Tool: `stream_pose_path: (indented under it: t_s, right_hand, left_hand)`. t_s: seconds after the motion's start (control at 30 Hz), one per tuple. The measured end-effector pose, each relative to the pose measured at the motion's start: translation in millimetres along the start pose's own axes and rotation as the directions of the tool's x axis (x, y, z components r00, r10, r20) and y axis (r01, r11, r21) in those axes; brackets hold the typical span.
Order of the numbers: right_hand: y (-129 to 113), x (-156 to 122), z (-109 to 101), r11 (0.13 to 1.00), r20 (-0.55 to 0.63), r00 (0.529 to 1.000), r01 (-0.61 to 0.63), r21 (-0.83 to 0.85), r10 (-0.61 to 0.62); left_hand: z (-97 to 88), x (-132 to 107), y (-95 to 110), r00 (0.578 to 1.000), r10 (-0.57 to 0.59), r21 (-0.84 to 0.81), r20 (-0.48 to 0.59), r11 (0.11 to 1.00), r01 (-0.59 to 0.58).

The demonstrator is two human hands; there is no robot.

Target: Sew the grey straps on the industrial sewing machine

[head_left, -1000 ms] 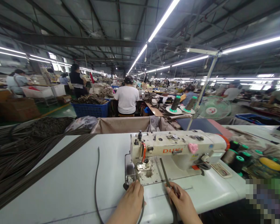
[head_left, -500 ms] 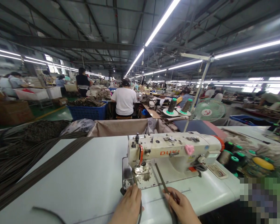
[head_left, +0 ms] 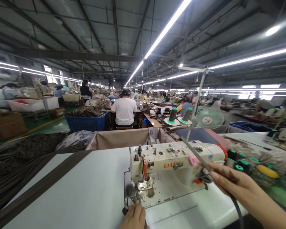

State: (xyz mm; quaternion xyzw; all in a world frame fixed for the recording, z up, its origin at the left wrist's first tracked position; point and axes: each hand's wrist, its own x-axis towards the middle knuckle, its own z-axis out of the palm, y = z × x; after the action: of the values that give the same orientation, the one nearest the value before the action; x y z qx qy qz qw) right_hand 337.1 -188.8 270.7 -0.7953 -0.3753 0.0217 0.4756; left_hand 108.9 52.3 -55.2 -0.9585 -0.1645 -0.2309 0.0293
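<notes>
A white sewing machine (head_left: 176,162) with orange lettering stands on the pale table. In front of its presser foot (head_left: 143,185), my left hand (head_left: 134,216) presses on a narrow dark strap (head_left: 138,197) that runs up toward the foot. My left fingers are closed on that strap, and part of it is hidden beneath them. Over on the right, my right hand (head_left: 231,181) is raised beside the machine's right end. It pinches another dark strap (head_left: 196,154), whose stiff free end points up and left across the machine head, while the rest hangs below the hand.
Long dark straps (head_left: 38,183) lie in a bundle across the left of the table. Thread cones (head_left: 243,165) stand at the right, near a green fan (head_left: 209,117). Beyond the table are a fabric-lined bin (head_left: 119,140), a blue basket (head_left: 85,122) and a seated person (head_left: 124,109).
My right hand has risen and moved right with its strap, from the table front to beside the machine's end. My left hand sits slightly lower in view, still at the strap by the foot.
</notes>
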Motion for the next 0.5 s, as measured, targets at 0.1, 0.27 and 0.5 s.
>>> stream_pose_path:
  t_s: [0.1,0.27,0.5]
  right_hand:
    - [-28.6,48.2,0.5,0.985,0.070,0.995,0.083,-0.150,-0.073]
    - [-42.9,117.9,16.5,0.874,0.038,0.999,0.052,-0.483,-0.038]
    - [-32.5,193.1,43.3,0.808,0.034,0.994,-0.067,-0.585,0.107]
  left_hand:
    - [9.8,2.0,-13.0,0.985,0.088,0.058,-0.147,0.995,-0.080]
    - [16.7,3.3,-32.7,0.906,0.247,0.156,-0.344,0.967,-0.204]
    - [16.8,6.3,-35.0,0.834,0.257,0.181,-0.488,0.965,-0.191]
